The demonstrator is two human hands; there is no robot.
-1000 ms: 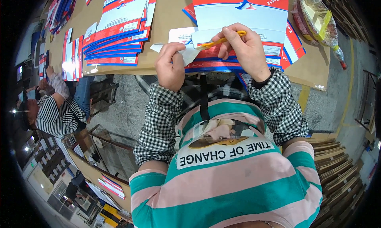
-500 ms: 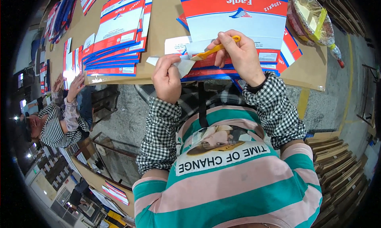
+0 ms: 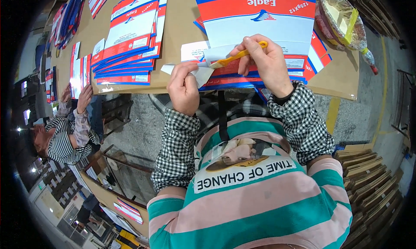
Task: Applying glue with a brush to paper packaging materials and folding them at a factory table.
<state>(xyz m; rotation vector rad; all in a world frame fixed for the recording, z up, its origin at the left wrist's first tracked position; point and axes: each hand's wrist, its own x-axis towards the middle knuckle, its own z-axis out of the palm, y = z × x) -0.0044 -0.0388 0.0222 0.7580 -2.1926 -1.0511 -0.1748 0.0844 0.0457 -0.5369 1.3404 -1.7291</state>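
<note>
My right hand (image 3: 269, 62) is closed round the yellow handle of a small brush (image 3: 236, 57). The pale bristles lie against a white cardboard flap (image 3: 201, 75). My left hand (image 3: 183, 86) pinches that flap between thumb and curled fingers, at the near edge of the table. The flap seems to belong to a flat printed carton (image 3: 260, 32) in red, white and blue, spread out before me; just where they join is hidden. Several more flat cartons (image 3: 318, 60) stick out from under it.
A plastic-wrapped bowl (image 3: 344, 19) of pale paste stands at the table's right edge. Stacked printed cartons (image 3: 134, 27) lie to the left on the brown table (image 3: 173, 14). A co-worker (image 3: 69, 136) handles cartons at the far left. Cardboard piles (image 3: 368, 175) stand lower right.
The brush has shifted slightly to the right and down with my right hand. My left hand still grips the flap. The co-worker's hands have come down a little.
</note>
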